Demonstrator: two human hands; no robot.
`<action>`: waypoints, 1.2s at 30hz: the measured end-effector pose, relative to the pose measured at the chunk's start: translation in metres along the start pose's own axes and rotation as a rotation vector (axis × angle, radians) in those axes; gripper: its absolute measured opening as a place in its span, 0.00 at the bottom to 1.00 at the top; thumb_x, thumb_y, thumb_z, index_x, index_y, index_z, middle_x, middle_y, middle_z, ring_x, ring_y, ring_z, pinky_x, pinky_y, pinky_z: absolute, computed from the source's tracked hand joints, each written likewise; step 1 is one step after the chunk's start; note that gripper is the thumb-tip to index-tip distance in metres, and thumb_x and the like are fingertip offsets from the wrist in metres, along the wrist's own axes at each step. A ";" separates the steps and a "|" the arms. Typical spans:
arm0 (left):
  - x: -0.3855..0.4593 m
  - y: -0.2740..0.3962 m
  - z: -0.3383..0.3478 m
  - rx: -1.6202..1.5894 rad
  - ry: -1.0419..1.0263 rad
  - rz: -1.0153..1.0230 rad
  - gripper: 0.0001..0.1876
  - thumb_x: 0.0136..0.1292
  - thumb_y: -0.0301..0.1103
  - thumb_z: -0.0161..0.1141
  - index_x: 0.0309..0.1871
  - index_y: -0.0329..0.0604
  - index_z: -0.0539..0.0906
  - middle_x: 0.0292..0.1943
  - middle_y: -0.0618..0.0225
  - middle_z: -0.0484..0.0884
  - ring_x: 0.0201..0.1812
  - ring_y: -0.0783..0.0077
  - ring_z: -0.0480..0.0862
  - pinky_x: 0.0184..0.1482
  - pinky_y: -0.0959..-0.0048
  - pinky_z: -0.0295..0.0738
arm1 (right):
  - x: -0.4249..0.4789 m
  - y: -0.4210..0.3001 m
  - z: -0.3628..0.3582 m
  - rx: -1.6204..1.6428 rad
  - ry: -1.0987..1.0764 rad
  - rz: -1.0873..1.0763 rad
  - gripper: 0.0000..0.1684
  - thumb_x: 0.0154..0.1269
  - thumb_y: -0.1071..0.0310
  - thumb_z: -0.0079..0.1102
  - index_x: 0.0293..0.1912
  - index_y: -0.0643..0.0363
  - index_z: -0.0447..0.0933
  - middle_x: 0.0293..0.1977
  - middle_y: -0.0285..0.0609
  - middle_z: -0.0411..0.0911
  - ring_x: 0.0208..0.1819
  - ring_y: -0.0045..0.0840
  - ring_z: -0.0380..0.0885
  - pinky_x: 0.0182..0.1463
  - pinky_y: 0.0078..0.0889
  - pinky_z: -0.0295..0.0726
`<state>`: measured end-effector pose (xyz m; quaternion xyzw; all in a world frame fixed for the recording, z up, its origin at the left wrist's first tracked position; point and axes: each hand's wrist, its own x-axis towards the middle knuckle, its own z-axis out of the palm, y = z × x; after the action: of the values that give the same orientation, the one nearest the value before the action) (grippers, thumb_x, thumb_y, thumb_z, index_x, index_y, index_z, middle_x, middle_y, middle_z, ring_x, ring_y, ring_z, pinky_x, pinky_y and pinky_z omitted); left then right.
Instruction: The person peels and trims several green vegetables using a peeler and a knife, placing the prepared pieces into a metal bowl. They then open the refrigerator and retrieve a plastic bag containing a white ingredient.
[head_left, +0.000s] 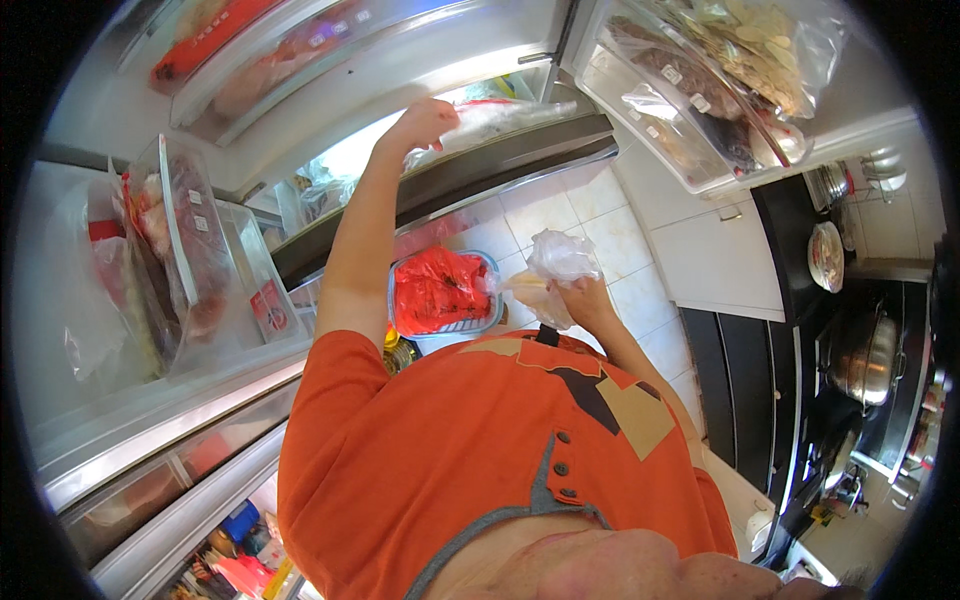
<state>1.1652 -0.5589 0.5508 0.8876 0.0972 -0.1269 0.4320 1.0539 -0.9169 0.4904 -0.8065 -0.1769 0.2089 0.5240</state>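
My left hand reaches over the pulled-out refrigerator drawer, its fingers curled beside a clear plastic bag with red on it. Whether the fingers grip that bag is not clear. Lower and to the right, my right hand is closed around a clear plastic bag with pale yellowish contents, held above the tiled floor. Just left of it stands a light blue plastic basket with a red plastic bag inside.
Open refrigerator doors with bag-filled door bins flank me left and right. Shelves with bagged food sit above the drawer. A yellow-capped bottle stands beside the basket. At right, a dark counter holds a steel pot and a covered plate.
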 end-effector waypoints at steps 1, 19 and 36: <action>0.000 -0.004 -0.003 -0.147 0.077 0.004 0.13 0.63 0.37 0.53 0.43 0.35 0.77 0.31 0.61 0.81 0.28 0.65 0.87 0.25 0.73 0.77 | -0.001 -0.003 -0.005 -0.048 -0.026 -0.006 0.11 0.59 0.73 0.55 0.43 0.62 0.77 0.39 0.45 0.81 0.42 0.33 0.80 0.46 0.31 0.78; -0.026 -0.057 -0.017 -0.853 0.861 0.098 0.37 0.62 0.47 0.62 0.68 0.41 0.58 0.54 0.49 0.73 0.48 0.53 0.81 0.50 0.59 0.78 | -0.020 0.002 -0.002 0.107 0.001 0.027 0.12 0.60 0.77 0.54 0.45 0.65 0.75 0.37 0.41 0.80 0.41 0.26 0.78 0.46 0.29 0.77; -0.074 -0.014 -0.055 -0.679 0.824 0.181 0.08 0.61 0.32 0.59 0.35 0.36 0.79 0.21 0.70 0.76 0.18 0.78 0.69 0.23 0.76 0.62 | -0.009 0.008 0.003 -0.095 -0.126 -0.061 0.12 0.59 0.76 0.52 0.43 0.65 0.76 0.34 0.41 0.79 0.39 0.26 0.77 0.45 0.30 0.76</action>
<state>1.0991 -0.5114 0.5959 0.6792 0.2172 0.3081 0.6297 1.0456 -0.9226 0.4831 -0.8099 -0.2437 0.2346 0.4792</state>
